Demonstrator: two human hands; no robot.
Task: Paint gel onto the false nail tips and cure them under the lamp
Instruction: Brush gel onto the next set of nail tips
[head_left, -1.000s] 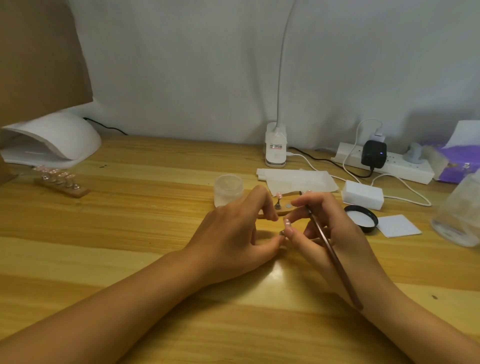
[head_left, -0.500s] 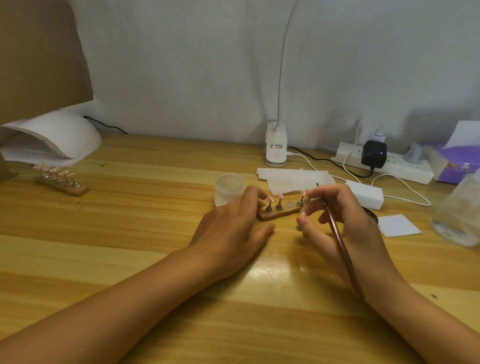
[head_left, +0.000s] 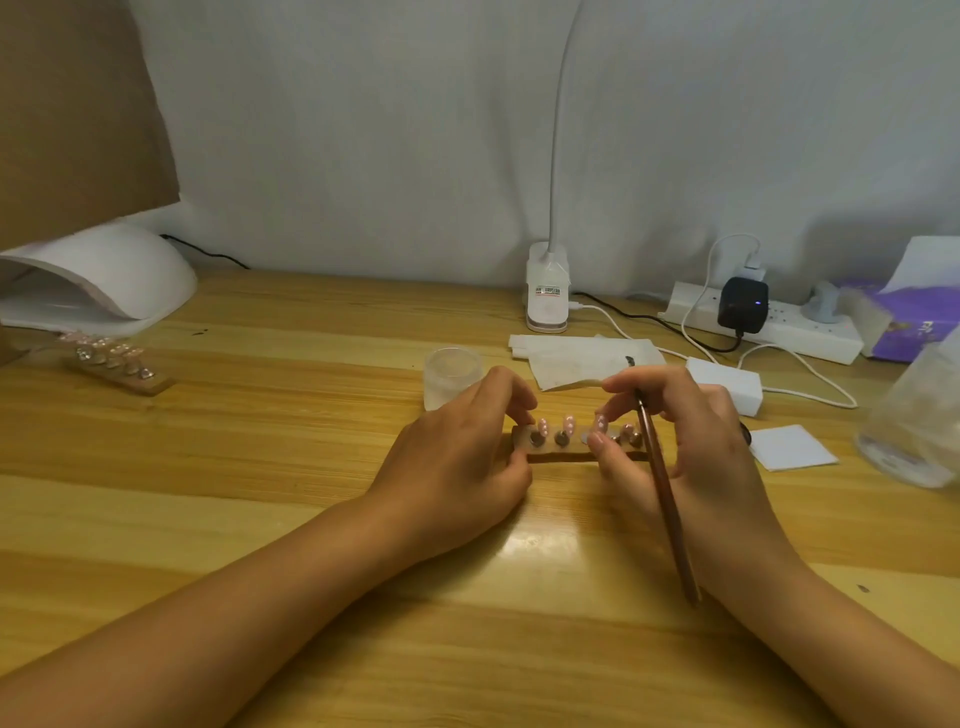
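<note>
Wooden table (head_left: 260, 467), pale planks, lit from above.
White dome curing lamp (head_left: 104, 280) at far left rear, opening facing right. Just in front of it lies a second holder strip (head_left: 119, 366) carrying tips, well apart from the hands.
Clip lamp (head_left: 546, 296) and power strip (head_left: 800, 332) along the back wall.
Left hand (head_left: 462, 467): fingers curled over the back of the strip's left end, thumb on the front edge, pinching it against the table.
Right hand (head_left: 696, 457): fingers curled round a brush (head_left: 667, 499), handle running back over the wrist. Thumb and forefinger reach to a tip near the strip's middle; contact with it cannot be told.
Frosted cup (head_left: 451, 382) just behind the left hand.
Wooden holder strip (head_left: 561, 452) lies flat between both hands, centre of table.
Nail tips (head_left: 569, 423), pink, upright on small metal stands along that strip.
</note>
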